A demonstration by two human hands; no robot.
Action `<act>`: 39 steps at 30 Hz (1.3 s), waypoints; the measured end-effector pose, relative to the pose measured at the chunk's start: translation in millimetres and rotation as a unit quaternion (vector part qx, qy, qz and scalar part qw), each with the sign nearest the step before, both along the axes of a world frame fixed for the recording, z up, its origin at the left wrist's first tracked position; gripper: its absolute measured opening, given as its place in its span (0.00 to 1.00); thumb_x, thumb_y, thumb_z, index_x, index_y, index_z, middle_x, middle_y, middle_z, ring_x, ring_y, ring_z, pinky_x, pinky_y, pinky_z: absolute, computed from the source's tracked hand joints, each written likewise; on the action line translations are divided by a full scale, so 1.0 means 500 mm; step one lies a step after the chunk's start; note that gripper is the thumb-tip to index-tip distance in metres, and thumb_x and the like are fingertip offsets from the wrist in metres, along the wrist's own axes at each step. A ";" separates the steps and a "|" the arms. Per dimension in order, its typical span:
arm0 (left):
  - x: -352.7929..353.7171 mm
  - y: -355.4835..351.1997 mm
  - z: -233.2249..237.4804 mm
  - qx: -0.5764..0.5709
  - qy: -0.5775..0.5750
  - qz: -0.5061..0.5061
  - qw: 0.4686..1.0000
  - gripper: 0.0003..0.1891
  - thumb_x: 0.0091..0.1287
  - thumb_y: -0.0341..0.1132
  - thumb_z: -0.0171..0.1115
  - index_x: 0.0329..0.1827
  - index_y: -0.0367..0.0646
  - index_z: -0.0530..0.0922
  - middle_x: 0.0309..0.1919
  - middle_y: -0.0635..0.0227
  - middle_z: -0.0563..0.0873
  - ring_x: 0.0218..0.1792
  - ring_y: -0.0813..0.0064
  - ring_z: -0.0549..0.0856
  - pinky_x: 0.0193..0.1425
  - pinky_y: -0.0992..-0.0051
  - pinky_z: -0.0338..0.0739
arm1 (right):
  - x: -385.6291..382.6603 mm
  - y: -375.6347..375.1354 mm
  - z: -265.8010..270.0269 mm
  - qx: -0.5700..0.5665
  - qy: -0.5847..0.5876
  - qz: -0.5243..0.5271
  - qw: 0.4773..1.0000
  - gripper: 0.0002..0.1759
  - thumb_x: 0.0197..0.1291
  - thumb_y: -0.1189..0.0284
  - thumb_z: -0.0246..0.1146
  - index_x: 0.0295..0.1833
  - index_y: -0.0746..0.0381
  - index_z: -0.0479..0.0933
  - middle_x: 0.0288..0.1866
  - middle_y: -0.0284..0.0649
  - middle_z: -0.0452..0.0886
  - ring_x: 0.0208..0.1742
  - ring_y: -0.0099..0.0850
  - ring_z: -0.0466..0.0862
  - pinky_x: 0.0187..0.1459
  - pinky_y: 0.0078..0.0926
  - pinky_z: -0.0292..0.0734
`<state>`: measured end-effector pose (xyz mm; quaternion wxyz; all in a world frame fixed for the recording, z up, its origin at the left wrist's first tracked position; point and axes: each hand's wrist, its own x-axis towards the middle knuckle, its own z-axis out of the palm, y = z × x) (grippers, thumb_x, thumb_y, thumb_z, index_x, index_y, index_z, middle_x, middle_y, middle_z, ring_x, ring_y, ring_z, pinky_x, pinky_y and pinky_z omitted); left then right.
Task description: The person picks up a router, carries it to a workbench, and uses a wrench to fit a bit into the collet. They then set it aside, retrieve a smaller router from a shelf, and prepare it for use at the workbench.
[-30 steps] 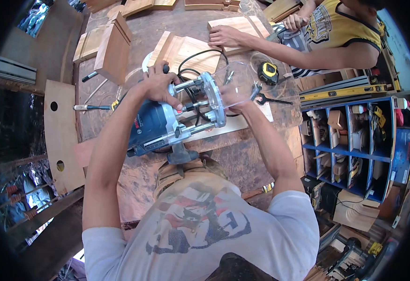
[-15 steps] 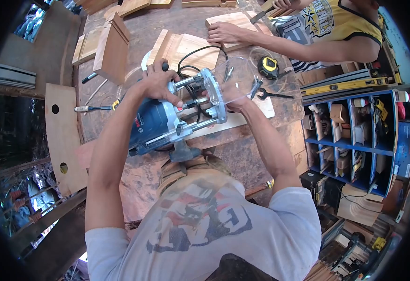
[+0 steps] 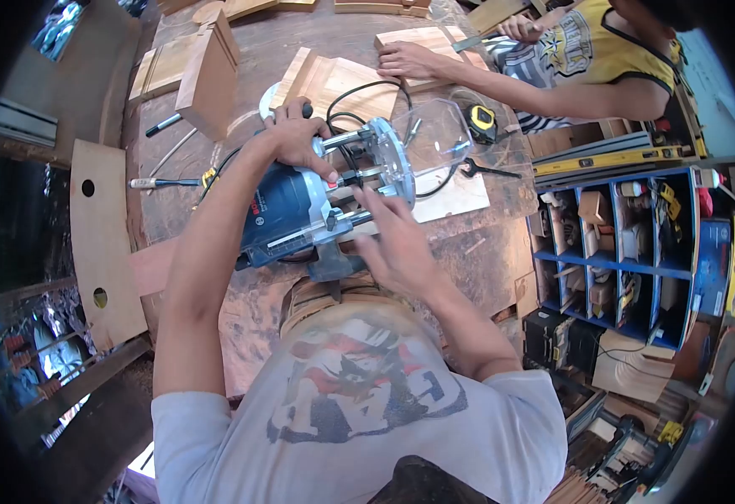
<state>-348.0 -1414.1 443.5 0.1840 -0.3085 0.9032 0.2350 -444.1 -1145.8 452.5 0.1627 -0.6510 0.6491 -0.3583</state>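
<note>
A blue plunge router lies on its side at the bench edge, its clear round base facing right. My left hand grips its upper side, the thumb by a red button near the spindle. My right hand is at the router's near guide post, fingers stretched toward the spindle and thumb apart; its fingertips are slightly blurred. Beyond the base is a transparent plastic piece. A dark wrench lies to the right, partly over a pale board.
A co-worker's hand rests on a wooden piece at the back right. Grooved boards, an upright wooden block, a tape measure and a chisel are on the bench. A blue shelf unit stands right.
My right hand has moved from behind the router's base, at its far right, back to the guide post on the near side. My left hand keeps its hold. The view has shifted slightly.
</note>
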 end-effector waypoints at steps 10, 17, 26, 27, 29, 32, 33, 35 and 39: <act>0.000 -0.004 -0.025 -0.021 0.003 0.011 1.000 0.55 0.26 0.69 0.84 0.66 0.59 0.82 0.80 0.49 0.55 0.79 0.38 0.53 0.78 0.41 0.51 | 0.037 -0.088 -0.046 0.152 0.139 0.030 0.978 0.67 0.62 0.33 0.62 0.76 0.87 0.48 0.71 0.75 0.67 0.69 0.64 0.74 0.69 0.50 0.72; 0.002 -0.006 -0.016 -0.007 0.006 -0.009 1.000 0.51 0.34 0.67 0.82 0.67 0.57 0.80 0.80 0.38 0.52 0.77 0.31 0.54 0.79 0.44 0.52 | 0.045 -0.091 -0.033 0.085 0.109 0.004 0.990 0.71 0.51 0.36 0.73 0.77 0.83 0.47 0.67 0.71 0.72 0.59 0.62 0.83 0.58 0.50 0.81; -0.005 -0.009 -0.006 -0.024 -0.026 -0.018 0.999 0.50 0.35 0.64 0.83 0.68 0.60 0.79 0.81 0.40 0.51 0.77 0.29 0.54 0.78 0.41 0.53 | 0.040 -0.101 -0.008 0.167 0.060 0.014 0.984 0.75 0.44 0.43 0.80 0.80 0.79 0.43 0.76 0.74 0.61 0.65 0.62 0.80 0.63 0.50 0.79; -0.006 -0.008 -0.015 -0.025 -0.029 -0.018 0.999 0.50 0.35 0.64 0.83 0.68 0.60 0.80 0.81 0.40 0.51 0.77 0.29 0.54 0.78 0.40 0.53 | 0.045 -0.082 -0.016 0.129 0.087 0.009 0.988 0.76 0.43 0.44 0.80 0.80 0.79 0.42 0.76 0.74 0.61 0.63 0.62 0.81 0.62 0.50 0.79; -0.005 -0.003 -0.017 -0.014 -0.019 -0.010 1.000 0.49 0.35 0.63 0.83 0.67 0.60 0.80 0.81 0.41 0.52 0.78 0.30 0.55 0.79 0.41 0.53 | 0.057 -0.085 -0.020 0.158 0.091 0.006 0.983 0.77 0.41 0.46 0.82 0.80 0.78 0.40 0.77 0.73 0.60 0.63 0.63 0.80 0.62 0.50 0.80; -0.004 -0.008 -0.022 -0.021 -0.005 -0.004 1.000 0.49 0.32 0.65 0.83 0.65 0.61 0.82 0.79 0.45 0.55 0.77 0.34 0.56 0.77 0.39 0.55 | 0.022 -0.131 0.004 0.251 -0.031 0.015 0.967 0.75 0.41 0.48 0.82 0.81 0.77 0.42 0.77 0.72 0.60 0.65 0.63 0.79 0.62 0.49 0.80; -0.003 -0.006 -0.025 -0.019 -0.016 -0.010 1.000 0.49 0.33 0.64 0.83 0.66 0.60 0.81 0.79 0.44 0.54 0.77 0.32 0.56 0.78 0.40 0.55 | 0.025 -0.117 0.001 0.212 -0.006 0.005 0.977 0.75 0.41 0.48 0.82 0.81 0.77 0.43 0.77 0.71 0.61 0.64 0.62 0.80 0.62 0.49 0.80; -0.010 -0.010 -0.015 -0.020 -0.030 -0.015 0.999 0.49 0.35 0.62 0.83 0.67 0.59 0.80 0.79 0.40 0.53 0.77 0.30 0.55 0.79 0.42 0.54 | 0.032 -0.088 -0.008 0.130 0.054 -0.012 0.990 0.75 0.41 0.48 0.82 0.80 0.77 0.43 0.77 0.70 0.63 0.63 0.61 0.81 0.62 0.50 0.80; -0.007 -0.005 -0.012 -0.033 -0.023 -0.023 0.999 0.49 0.36 0.62 0.83 0.67 0.58 0.79 0.79 0.39 0.54 0.77 0.29 0.56 0.79 0.42 0.56 | 0.031 -0.109 -0.021 0.244 0.022 -0.008 0.970 0.76 0.40 0.49 0.82 0.82 0.75 0.41 0.78 0.69 0.60 0.64 0.62 0.80 0.64 0.49 0.79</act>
